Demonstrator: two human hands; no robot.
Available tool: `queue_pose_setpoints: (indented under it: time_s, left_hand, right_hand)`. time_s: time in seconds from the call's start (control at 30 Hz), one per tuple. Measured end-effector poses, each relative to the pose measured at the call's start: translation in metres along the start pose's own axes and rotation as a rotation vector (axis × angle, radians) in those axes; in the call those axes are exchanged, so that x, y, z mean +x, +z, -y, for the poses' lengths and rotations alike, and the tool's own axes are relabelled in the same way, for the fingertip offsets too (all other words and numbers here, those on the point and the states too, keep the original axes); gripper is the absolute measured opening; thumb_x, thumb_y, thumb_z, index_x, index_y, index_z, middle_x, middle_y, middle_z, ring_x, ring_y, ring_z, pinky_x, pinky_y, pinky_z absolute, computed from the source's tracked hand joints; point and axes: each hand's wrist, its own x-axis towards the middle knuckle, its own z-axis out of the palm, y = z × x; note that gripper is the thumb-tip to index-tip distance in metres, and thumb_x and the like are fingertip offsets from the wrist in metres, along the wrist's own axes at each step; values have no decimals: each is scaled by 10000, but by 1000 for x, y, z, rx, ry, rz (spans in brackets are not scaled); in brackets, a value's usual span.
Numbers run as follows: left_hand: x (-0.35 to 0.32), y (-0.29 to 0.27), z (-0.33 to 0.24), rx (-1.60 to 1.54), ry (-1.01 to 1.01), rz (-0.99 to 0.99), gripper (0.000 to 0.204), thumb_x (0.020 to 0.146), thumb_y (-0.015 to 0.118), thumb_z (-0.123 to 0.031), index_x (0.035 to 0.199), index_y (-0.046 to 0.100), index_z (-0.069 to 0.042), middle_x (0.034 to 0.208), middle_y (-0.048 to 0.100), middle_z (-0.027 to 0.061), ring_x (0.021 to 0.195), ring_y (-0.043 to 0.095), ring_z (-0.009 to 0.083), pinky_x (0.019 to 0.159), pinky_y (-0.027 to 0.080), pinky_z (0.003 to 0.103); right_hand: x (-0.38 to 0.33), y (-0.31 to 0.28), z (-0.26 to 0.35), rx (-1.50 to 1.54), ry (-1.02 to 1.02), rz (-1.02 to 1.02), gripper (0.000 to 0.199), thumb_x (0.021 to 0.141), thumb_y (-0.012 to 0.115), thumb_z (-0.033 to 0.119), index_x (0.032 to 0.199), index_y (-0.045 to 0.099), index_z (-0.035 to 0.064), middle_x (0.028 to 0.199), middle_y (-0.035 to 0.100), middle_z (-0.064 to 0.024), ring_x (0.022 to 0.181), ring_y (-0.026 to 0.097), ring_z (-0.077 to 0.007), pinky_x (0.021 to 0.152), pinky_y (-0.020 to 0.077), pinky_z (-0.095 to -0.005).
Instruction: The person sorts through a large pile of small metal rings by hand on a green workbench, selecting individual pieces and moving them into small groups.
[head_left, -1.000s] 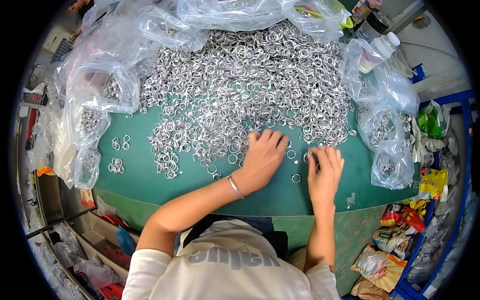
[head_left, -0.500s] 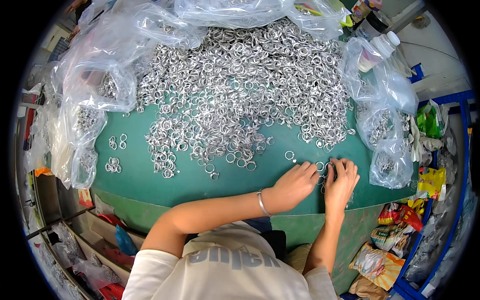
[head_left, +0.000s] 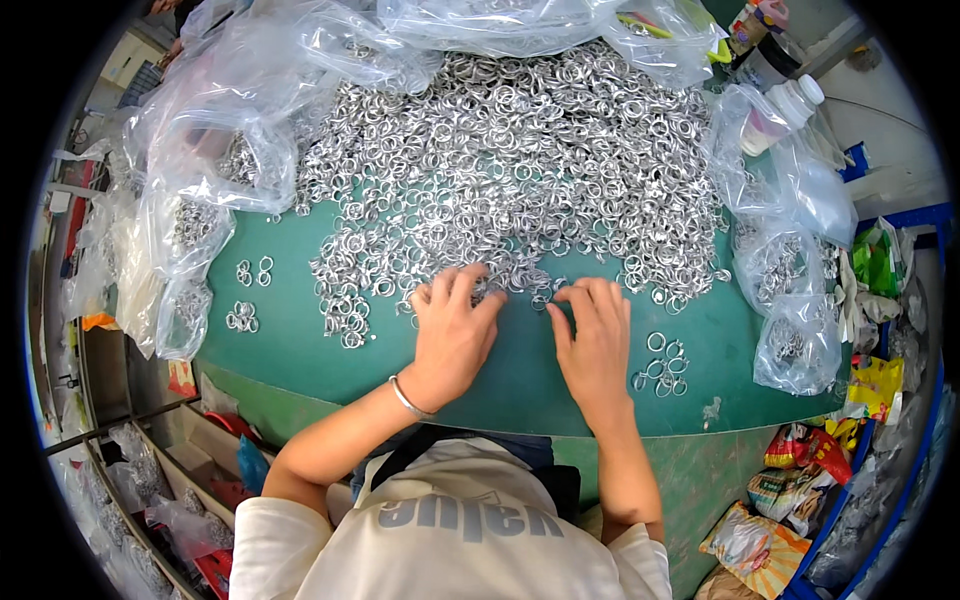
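A large heap of silver-coloured metal rings [head_left: 520, 150] covers the far and middle part of the green table [head_left: 520, 380]. My left hand [head_left: 450, 335] is at the near edge of the heap, its fingers spread and bent down over loose rings. Close by, my right hand [head_left: 592, 345] has its thumb and forefinger apart beside a few rings [head_left: 541, 297] at the heap's edge. I see nothing held in either hand. Right of my right hand lies a small separate group of rings [head_left: 662, 365]. A small cluster of rings [head_left: 242, 317] lies at the left.
Clear plastic bags with rings stand along both sides, one bag [head_left: 225, 150] at left and another bag [head_left: 797, 345] at right. A white bottle [head_left: 795, 103] leans at the far right. Colourful packets [head_left: 755, 535] and a blue metal frame [head_left: 880, 430] are beyond the table's right edge.
Both hands have moved left, from the small group at the right to the near edge of the heap. That small group is now uncovered. The whole view has shifted slightly.
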Motion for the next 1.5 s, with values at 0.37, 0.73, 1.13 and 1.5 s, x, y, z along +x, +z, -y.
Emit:
queue_pose_setpoints:
  time_s: [0.37,0.73,1.13,1.5]
  left_hand:
    - [-3,-8,2,-84,43,-71,348,718,644,-13,1051,658,-114,1190,501,82,1091,468,288,872,312,434]
    - [12,23,-13,-145,266,58,240,767,573,-96,992,645,-54,1035,527,76,966,489,238,804,330,397]
    - [-16,52,-96,-431,584,164,227,690,602,-91,893,629,8,904,587,94,831,569,231,649,436,307]
    - [4,26,-68,-309,395,108,382,724,607,-88,1101,574,-42,1041,534,80,942,501,241,751,375,377]
  right_hand:
    - [-32,-62,-13,-442,188,-6,82,772,694,97,827,641,69,877,594,-65,865,526,-260,747,367,-394]
    - [-18,-60,-18,-295,156,-33,175,772,677,49,947,672,50,941,601,-87,919,539,-262,793,386,-392]
    - [23,-36,-19,-45,-60,132,230,770,657,22,999,640,25,985,581,-116,947,529,-304,825,399,-394]
    - [-6,-64,-36,-78,138,186,198,787,664,31,984,653,24,963,626,-113,928,560,-304,821,409,-381]
